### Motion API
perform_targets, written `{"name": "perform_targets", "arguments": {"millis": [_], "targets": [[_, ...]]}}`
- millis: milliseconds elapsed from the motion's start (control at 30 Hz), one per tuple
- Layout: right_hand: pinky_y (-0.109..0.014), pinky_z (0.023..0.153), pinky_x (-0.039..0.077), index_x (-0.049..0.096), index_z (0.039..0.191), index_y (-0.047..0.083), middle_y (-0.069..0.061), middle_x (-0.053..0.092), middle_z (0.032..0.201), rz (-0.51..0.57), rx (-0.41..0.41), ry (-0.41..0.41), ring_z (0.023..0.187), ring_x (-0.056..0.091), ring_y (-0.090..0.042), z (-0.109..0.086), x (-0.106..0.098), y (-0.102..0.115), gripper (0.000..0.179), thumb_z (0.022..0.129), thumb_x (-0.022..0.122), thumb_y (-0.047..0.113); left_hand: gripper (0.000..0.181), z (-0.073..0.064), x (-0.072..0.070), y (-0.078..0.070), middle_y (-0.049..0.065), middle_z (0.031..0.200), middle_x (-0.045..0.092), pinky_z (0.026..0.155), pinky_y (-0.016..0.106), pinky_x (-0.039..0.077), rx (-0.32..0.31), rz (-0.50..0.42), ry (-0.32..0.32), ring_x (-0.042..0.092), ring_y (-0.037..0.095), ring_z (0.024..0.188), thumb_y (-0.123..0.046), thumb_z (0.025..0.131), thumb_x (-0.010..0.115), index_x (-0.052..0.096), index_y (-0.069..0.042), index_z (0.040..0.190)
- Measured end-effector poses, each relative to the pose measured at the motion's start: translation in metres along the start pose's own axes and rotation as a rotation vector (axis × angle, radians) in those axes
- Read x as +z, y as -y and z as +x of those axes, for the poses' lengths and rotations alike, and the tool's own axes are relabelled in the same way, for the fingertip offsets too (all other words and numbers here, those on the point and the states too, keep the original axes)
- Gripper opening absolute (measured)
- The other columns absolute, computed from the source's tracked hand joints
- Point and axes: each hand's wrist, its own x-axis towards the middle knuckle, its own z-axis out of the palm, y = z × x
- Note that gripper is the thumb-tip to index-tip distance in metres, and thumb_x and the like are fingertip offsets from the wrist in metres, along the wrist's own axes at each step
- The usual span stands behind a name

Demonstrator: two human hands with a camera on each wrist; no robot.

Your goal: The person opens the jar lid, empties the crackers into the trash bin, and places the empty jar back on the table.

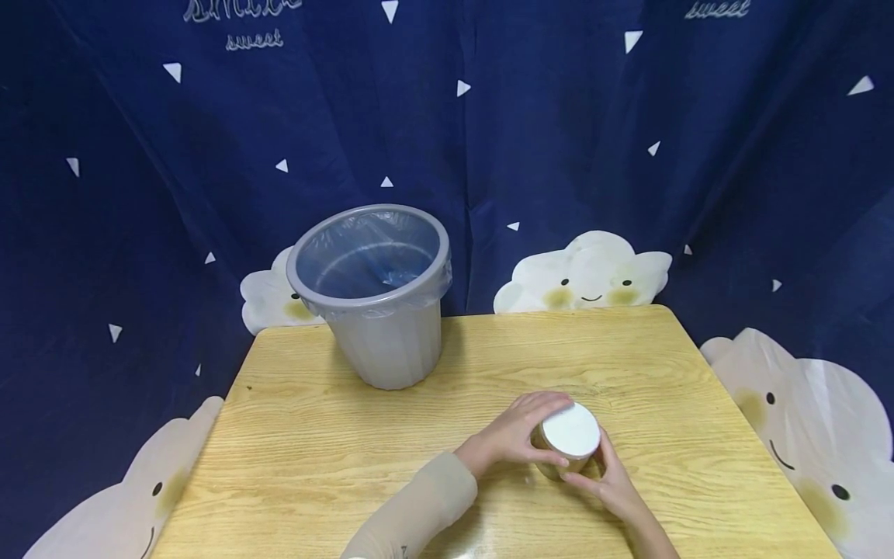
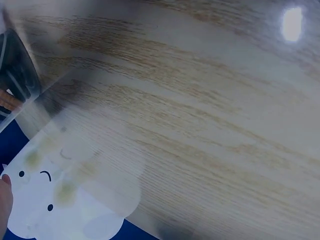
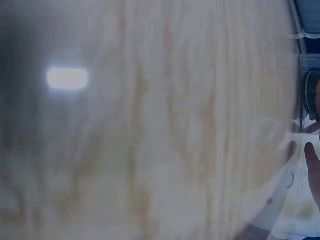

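A squat see-through jar with a flat white lid (image 1: 571, 429) stands on the table, right of the middle in the head view. From its left side my left hand (image 1: 520, 432) grips it, fingers at the far edge of the lid and thumb across the near side. My right hand (image 1: 615, 483) holds the jar's lower right side between thumb and fingers. The contents cannot be made out. In the right wrist view, part of the right hand (image 3: 313, 172) shows at the right edge. Only a sliver of the left hand (image 2: 5, 202) enters the left wrist view.
A grey bin (image 1: 391, 341) lined with a clear bag stands at the back left of the wooden table (image 1: 293, 466). Behind the table hangs a dark blue curtain (image 1: 559, 116) with white triangles and smiling clouds.
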Motion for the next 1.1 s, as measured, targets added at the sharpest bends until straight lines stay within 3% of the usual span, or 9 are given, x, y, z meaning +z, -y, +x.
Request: {"name": "perform_targets", "arguments": {"millis": [200,533,733,1000,1100], "targets": [[-0.072,0.096,0.009,0.014,0.145,0.009,-0.023,0.024,0.141,0.027,0.014,0.003,0.121,0.023,0.001,0.004,0.002,-0.001,0.098,0.069,0.074,0.002,0.091,0.004,0.0,0.001,-0.004,0.149,0.024,0.111,0.036,0.018,0.011,0.001,0.014,0.019,0.011,0.136,-0.052,0.071,0.071,0.026,-0.021,0.144],[-0.071,0.097,0.007,0.014,0.146,0.012,-0.021,0.028,0.138,0.042,0.019,0.001,0.118,0.026,0.006,0.007,0.003,-0.003,0.1,0.068,0.075,0.001,0.086,0.01,-0.006,-0.001,-0.003,0.146,0.031,0.111,0.033,0.017,0.042,0.021,0.037,0.021,0.009,0.135,-0.052,0.07,0.072,0.033,-0.023,0.141],[-0.072,0.096,0.008,0.015,0.145,0.01,-0.021,0.03,0.136,0.046,0.01,-0.004,0.115,0.029,0.007,0.008,0.003,-0.004,0.099,0.067,0.074,-0.001,0.085,0.011,-0.007,-0.001,0.002,0.143,0.037,0.111,0.033,0.017,0.04,-0.008,0.045,0.023,0.01,0.135,-0.049,0.069,0.074,0.035,-0.021,0.14],[-0.072,0.096,0.006,0.012,0.145,0.007,-0.022,0.027,0.139,0.047,0.036,0.009,0.114,0.027,0.008,0.008,0.002,-0.005,0.099,0.068,0.074,0.0,0.083,0.012,-0.005,-0.001,-0.002,0.142,0.038,0.11,0.029,0.015,0.027,0.026,0.031,0.025,0.007,0.133,-0.053,0.07,0.072,0.036,-0.024,0.139],[-0.072,0.096,0.006,0.011,0.145,0.007,-0.023,0.025,0.14,0.051,0.05,0.013,0.123,0.028,-0.011,0.008,0.002,-0.004,0.099,0.069,0.074,0.0,0.082,0.012,-0.005,-0.001,-0.003,0.142,0.038,0.11,0.028,0.015,0.021,0.024,0.029,0.025,0.007,0.133,-0.053,0.07,0.071,0.036,-0.024,0.139]]}}
